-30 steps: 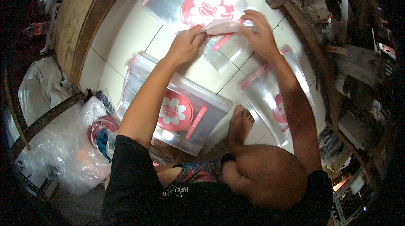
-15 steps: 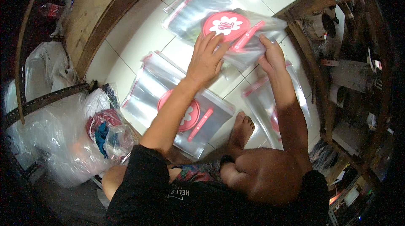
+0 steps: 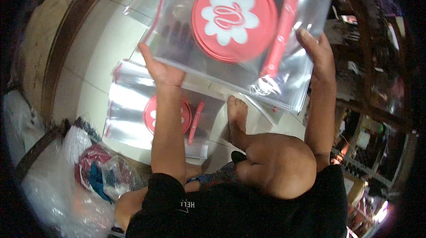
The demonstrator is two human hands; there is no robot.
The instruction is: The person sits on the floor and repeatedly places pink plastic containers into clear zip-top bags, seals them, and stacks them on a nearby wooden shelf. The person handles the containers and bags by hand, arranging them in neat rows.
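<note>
A stack of clear plastic bags (image 3: 177,9) is raised high in front of me. It bears a pink round print with a white flower and a slanted pink strip. My left hand (image 3: 165,70) supports the near left side, its thumb at the edge and its fingers showing dimly through the plastic from underneath. At the right edge my right hand (image 3: 320,56) grips the stack, thumb on top and the other fingers mostly hidden behind. Below, another stack of the same clear bags (image 3: 128,105) lies on the floor, partly covered by my left forearm.
White floor tiles (image 3: 88,71) lie beneath. Crumpled plastic and cloth (image 3: 100,167) sit at the lower left. A wooden edge (image 3: 66,51) runs along the left, and cluttered shelving (image 3: 368,78) stands on the right. My bare foot (image 3: 237,111) rests near the middle.
Both hands have lifted the bag stack off the floor, up and closer to me. My left hand has moved from on top of the print to the stack's left side, fingers underneath.
</note>
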